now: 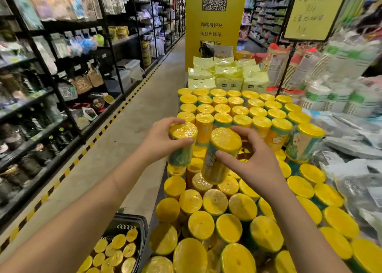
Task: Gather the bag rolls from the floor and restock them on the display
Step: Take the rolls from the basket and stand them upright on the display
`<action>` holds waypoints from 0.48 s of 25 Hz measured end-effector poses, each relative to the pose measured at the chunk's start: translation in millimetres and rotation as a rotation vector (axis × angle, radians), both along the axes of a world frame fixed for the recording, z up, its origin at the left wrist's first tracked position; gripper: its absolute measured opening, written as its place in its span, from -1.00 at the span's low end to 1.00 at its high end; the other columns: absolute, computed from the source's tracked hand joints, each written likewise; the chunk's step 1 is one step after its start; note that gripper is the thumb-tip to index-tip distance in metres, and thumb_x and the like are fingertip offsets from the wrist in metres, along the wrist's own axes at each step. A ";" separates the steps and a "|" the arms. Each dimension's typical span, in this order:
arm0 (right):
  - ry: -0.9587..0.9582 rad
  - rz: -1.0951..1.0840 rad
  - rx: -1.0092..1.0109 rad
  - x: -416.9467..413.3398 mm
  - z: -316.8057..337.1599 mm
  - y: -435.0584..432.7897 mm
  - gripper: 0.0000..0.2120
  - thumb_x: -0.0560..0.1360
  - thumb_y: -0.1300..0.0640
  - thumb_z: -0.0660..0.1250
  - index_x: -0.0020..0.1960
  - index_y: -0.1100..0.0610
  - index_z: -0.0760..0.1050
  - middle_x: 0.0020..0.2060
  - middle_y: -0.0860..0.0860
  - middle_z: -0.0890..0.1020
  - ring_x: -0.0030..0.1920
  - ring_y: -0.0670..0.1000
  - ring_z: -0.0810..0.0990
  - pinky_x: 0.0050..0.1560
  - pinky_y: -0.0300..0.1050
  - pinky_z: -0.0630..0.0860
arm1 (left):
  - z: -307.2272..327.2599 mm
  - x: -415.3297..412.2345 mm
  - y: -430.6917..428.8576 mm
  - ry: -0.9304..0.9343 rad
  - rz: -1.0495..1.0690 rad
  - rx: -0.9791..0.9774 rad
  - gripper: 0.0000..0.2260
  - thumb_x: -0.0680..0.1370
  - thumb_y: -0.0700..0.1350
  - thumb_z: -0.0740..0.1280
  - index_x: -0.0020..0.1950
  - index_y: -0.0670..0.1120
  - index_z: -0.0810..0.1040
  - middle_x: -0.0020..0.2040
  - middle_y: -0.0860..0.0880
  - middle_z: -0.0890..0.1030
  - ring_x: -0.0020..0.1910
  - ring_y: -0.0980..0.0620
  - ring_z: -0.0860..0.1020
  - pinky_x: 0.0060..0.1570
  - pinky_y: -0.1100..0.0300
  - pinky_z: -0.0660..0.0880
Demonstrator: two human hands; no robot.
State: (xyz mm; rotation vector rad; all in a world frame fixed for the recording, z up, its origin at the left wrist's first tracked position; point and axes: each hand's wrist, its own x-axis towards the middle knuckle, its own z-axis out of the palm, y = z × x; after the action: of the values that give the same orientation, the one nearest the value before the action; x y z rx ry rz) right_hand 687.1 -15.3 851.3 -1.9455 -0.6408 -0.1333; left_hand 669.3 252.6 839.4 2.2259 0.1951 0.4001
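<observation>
Where the floor meets the side of the display, a black basket sits low down, and basket rolls with yellow tops stand packed inside it. Just beside it, on the display, the near rolls stand close together with their yellow tops touching. A little farther on there is a dip in the rows, where the rolls sit lower. Both bare arms reach out over this dip. The left hand has its fingers and thumb curled round the left roll near its yellow top and holds it up, tilted a bit. The right hand grips the right roll the same way, thumb on the near side and fingers round the back. The two held rolls are close to each other but do not touch. Behind the hands, the far rolls stand upright in neat rows. To the right lie grey plastic packs. Past the rows sit pale yellow-green packs, with stacks of paper cups beside them. A tall yellow pillar stands behind, and a hand-written yellow sign is on the right. Across the aisle floor, dark shelves full of goods run along the left.
</observation>
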 end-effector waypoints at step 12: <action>0.021 -0.056 -0.010 2.0 -5.5 -20.8 -0.33 0.34 -0.19 0.56 0.38 -0.22 0.39 0.23 -0.29 0.54 0.22 -0.28 0.51 -0.01 -0.29 0.56 | -50.8 68.3 25.3 0.007 0.042 0.043 -0.48 0.42 0.15 0.55 0.28 0.04 0.47 0.30 -0.02 0.37 0.25 0.05 0.42 0.05 0.26 0.47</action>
State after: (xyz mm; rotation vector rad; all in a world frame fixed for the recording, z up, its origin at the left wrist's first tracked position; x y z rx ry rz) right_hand 689.1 -36.2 845.7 -1.9728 -0.5747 -0.1445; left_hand 737.6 277.9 788.6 2.2686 0.2398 0.4227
